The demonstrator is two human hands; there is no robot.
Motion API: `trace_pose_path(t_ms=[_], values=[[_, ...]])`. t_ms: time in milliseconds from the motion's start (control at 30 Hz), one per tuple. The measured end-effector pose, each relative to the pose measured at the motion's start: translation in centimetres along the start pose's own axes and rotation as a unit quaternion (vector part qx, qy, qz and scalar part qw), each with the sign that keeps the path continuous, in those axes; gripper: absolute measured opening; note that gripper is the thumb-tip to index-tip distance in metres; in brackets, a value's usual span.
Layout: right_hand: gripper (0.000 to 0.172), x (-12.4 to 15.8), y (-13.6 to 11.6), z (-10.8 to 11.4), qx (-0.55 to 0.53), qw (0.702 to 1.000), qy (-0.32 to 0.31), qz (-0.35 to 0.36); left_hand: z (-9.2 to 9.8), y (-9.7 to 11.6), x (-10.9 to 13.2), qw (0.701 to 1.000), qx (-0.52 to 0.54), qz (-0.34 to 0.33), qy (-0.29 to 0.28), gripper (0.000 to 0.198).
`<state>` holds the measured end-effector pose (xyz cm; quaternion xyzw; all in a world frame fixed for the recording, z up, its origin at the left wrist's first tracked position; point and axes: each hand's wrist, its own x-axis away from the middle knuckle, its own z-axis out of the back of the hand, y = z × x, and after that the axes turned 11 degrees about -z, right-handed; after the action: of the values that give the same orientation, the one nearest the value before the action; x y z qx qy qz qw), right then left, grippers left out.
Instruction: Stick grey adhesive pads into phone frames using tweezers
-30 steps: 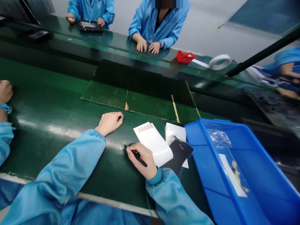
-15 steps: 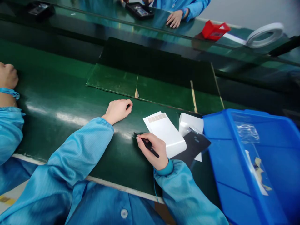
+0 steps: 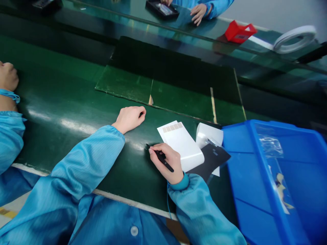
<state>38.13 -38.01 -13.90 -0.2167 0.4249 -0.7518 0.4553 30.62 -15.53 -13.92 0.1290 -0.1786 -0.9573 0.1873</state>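
Note:
My right hand (image 3: 167,161) pinches slim black tweezers (image 3: 165,163), their pointed tip toward the left just above the green table. Beside that hand lie white sheets (image 3: 182,144), the top one curling at its near end and a row of small beige stickers (image 3: 172,127) at the far end. A black sheet (image 3: 211,160) and another curled white sheet (image 3: 209,134) lie partly beneath or next to them. My left hand (image 3: 130,118) rests on the table in a loose fist, with nothing visible in it; its inner fingers are hidden.
A blue bin (image 3: 237,163) holding clear plastic bags stands at the right. Behind my hands lies a dark green board (image 3: 173,98). A co-worker's hand (image 3: 7,76) is at the far left. Across, another person's hand (image 3: 199,13), a black tray (image 3: 162,9), a red box (image 3: 240,32) and a white roll (image 3: 293,39) show.
The view has shifted slightly. Across the table, the other person's hand now reaches into the black tray. My own hands keep their pose and grip.

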Motion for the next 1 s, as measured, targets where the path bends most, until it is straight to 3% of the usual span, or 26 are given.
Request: trace_pose_path(t_ms=[267, 500, 1000], values=[[0.003, -0.05, -0.36, 0.01, 0.01, 1.0, -0.001, 0.01, 0.32, 0.25, -0.01, 1.0, 0.01, 0.008, -0.016, 0.018], [0.003, 0.0, -0.13, -0.13, 0.01, 0.998, 0.067, -0.007, 0.23, 0.23, -0.06, 1.0, 0.009, 0.007, -0.014, 0.017], [0.008, -0.19, -0.12, -0.05, -0.002, 0.998, 0.045, -0.034, 0.11, 0.22, -0.03, 1.0, 0.012, 0.001, -0.006, 0.016]])
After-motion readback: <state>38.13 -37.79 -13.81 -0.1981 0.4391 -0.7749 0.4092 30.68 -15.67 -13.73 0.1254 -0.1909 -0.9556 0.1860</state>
